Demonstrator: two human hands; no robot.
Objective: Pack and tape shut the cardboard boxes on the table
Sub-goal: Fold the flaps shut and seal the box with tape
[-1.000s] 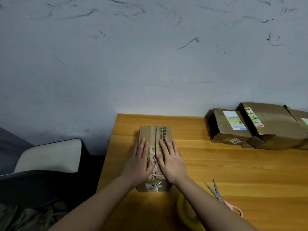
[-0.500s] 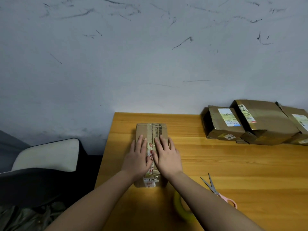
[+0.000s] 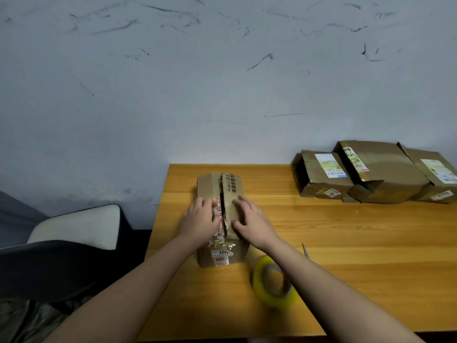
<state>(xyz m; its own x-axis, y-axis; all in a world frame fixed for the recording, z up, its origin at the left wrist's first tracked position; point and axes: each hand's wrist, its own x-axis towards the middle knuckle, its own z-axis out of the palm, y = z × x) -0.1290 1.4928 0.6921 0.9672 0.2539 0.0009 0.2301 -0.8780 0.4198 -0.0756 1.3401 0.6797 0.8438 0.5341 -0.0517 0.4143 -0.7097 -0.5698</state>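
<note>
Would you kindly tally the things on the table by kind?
Boxes: 4, one under the hands, three at the back right
Tape rolls: 1
Scissors: 1, mostly hidden
Total: 6

— Where can I move?
— Bare table point(image 3: 346, 256) lies open to my right.
— What blocks me?
— Tape roll point(image 3: 274, 283) under my right forearm, scissors point(image 3: 306, 250) just beside it, stacked boxes point(image 3: 376, 173) against the far wall.
</note>
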